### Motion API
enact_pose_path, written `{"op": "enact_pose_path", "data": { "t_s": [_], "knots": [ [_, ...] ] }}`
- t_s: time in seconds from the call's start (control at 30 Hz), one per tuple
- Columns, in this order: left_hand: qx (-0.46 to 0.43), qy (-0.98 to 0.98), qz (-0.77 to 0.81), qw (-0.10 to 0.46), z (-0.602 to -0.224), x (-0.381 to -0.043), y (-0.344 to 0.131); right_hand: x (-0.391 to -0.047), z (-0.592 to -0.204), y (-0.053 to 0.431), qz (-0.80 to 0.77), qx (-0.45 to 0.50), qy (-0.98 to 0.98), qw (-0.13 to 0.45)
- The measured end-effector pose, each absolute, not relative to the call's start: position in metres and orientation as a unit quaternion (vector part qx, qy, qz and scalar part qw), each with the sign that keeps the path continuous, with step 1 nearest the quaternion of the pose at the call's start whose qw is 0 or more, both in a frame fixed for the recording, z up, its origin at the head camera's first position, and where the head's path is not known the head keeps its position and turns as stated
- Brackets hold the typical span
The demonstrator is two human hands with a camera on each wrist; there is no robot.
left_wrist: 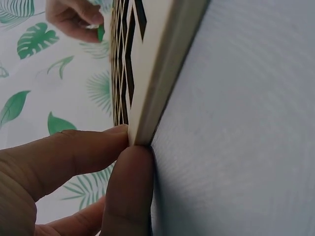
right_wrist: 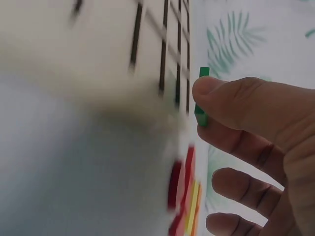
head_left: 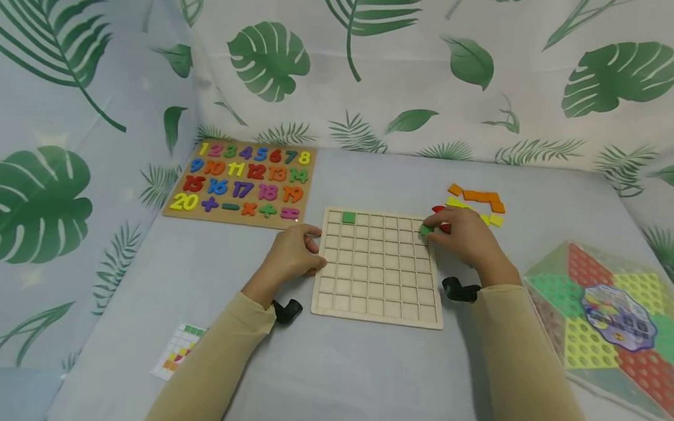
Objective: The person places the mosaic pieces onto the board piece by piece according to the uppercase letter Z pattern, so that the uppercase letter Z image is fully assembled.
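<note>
A square wooden grid board lies flat on the table, one green square tile set in its top row. At the board's left edge, my left hand holds the rim with thumb and fingertips; the left wrist view shows the fingertips against the board's edge. Over the upper right corner, my right hand pinches another green tile between thumb and index finger. The tile is upright in the right wrist view and looks apart from the board. Red pieces lie partly hidden behind this hand.
Yellow pieces and orange pieces lie beyond the right hand. A number puzzle board stands at the back left. On the right is a colourful star-patterned game board. A printed pattern card lies by the left forearm.
</note>
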State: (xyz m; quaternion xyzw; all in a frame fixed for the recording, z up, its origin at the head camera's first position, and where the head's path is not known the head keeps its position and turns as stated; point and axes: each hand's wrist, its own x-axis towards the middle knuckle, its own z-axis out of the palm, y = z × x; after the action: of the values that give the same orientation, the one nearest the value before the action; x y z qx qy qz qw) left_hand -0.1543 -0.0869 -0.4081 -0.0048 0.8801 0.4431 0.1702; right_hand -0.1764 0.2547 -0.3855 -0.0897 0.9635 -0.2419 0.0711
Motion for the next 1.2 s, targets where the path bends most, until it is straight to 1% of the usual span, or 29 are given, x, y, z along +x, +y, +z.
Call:
{"op": "enact_pose_path", "data": {
  "t_s": [0.3,0.57,0.77,1.2],
  "knots": [
    [-0.009,0.884,0.439,0.161,-0.407,-0.154,-0.087,-0.204,-0.387,0.201,-0.254,-0.145,0.953,0.084],
    [-0.005,0.885,0.438,0.160,-0.406,-0.154,-0.086,-0.219,-0.394,0.163,-0.239,-0.156,0.954,0.090],
    [-0.011,0.882,0.444,0.156,-0.406,-0.154,-0.086,-0.223,-0.397,0.152,-0.220,-0.163,0.958,0.087],
    [-0.024,0.878,0.454,0.150,-0.406,-0.153,-0.085,-0.225,-0.397,0.146,-0.194,-0.175,0.961,0.092]
  ]
}}
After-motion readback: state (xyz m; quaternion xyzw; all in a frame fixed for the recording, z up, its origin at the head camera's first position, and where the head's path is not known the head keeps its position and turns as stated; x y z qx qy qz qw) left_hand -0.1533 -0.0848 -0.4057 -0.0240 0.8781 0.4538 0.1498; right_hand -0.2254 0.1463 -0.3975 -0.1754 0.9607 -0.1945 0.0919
